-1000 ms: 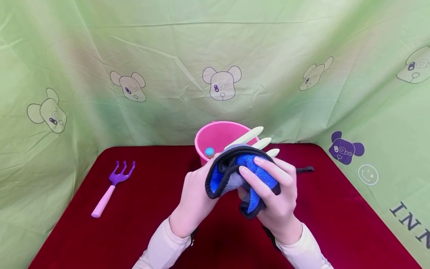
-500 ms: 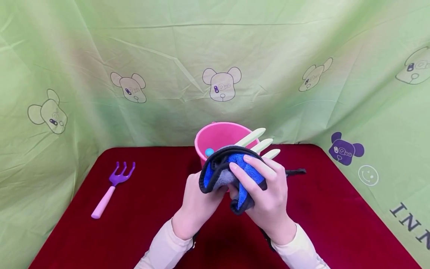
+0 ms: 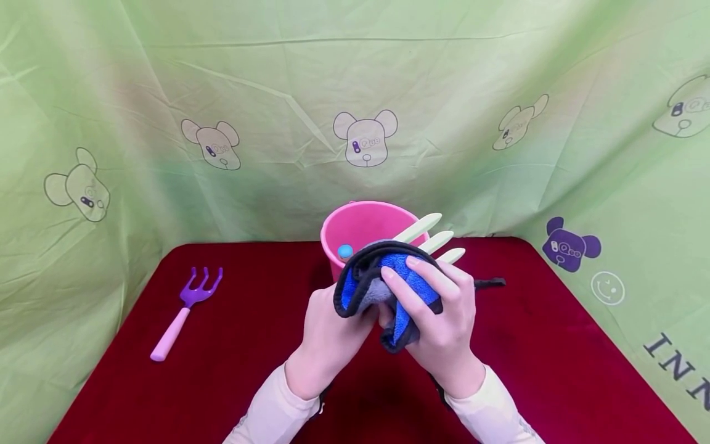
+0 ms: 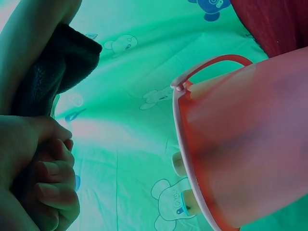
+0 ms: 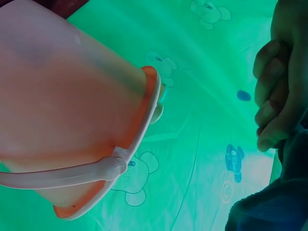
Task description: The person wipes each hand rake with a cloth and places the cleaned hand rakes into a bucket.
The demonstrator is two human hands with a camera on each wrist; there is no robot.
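Note:
In the head view my left hand (image 3: 335,327) and right hand (image 3: 444,314) meet in front of the pink bucket (image 3: 331,256). Three pale green tines of a garden fork (image 3: 438,242) stick out past a blue and grey cloth (image 3: 421,283) with black edging. My right fingers press the bunched cloth around the fork's head. Curled fingers of my left hand (image 4: 55,187) grip below it in the left wrist view; the fork's handle is hidden there. A black loop (image 3: 490,283) trails from the cloth to the right.
A small blue-topped item (image 3: 345,251) shows inside the bucket. At left on the dark red table (image 3: 249,370) lies a purple fork (image 3: 191,296) with a pink handle. A green printed curtain (image 3: 277,80) surrounds the table. The bucket's handle (image 5: 62,175) hangs down its side.
Over the second, my right hand and the cloth have shifted left, with the black loop following. The tines moved slightly right and down. During the last half second movement is very small.

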